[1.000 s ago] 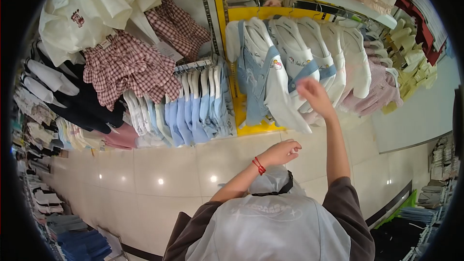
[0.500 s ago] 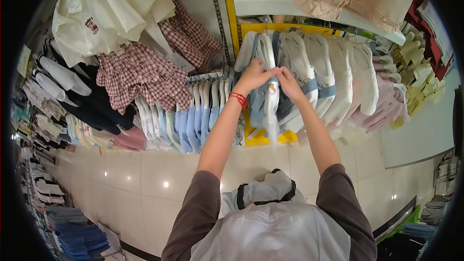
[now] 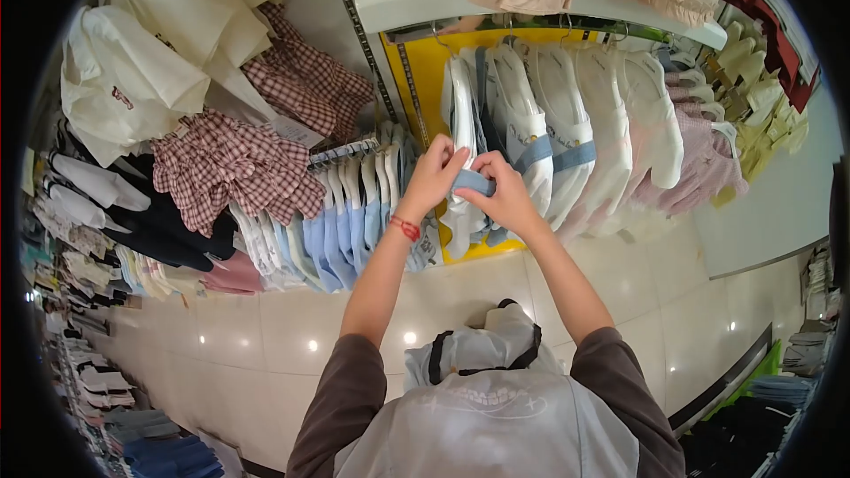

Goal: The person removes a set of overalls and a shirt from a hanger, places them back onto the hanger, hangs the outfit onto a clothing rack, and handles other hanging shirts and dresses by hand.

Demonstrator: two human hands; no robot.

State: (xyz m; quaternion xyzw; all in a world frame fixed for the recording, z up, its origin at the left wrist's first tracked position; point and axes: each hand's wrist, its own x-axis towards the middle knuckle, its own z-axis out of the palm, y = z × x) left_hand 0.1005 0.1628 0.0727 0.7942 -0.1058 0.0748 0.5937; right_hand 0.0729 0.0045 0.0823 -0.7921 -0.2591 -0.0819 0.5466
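A white top with blue denim trim (image 3: 459,111) hangs on a white hanger from the rack, edge-on in front of me. My right hand (image 3: 503,193) is closed on its blue denim band (image 3: 475,182), pinching it between thumb and fingers. My left hand (image 3: 436,175) is closed on the left side of the same top, its thumb beside the band. Below the hands the lower part of the top hangs down. Just to the right hang more white tops (image 3: 567,133) with matching blue bands.
A metal rail (image 3: 531,26) carries the hangers under a white shelf (image 3: 381,0). Pink garments (image 3: 699,150) hang farther right. On the left are a red checked skirt (image 3: 235,173), cream shirts (image 3: 133,62) and a row of blue-and-white clothes (image 3: 332,230). Tiled floor (image 3: 283,327) lies below.
Both hands have moved slightly down and left in view. The right hand now grips the blue band, which is pulled outward. The print visible on the garment's front earlier is now hidden.
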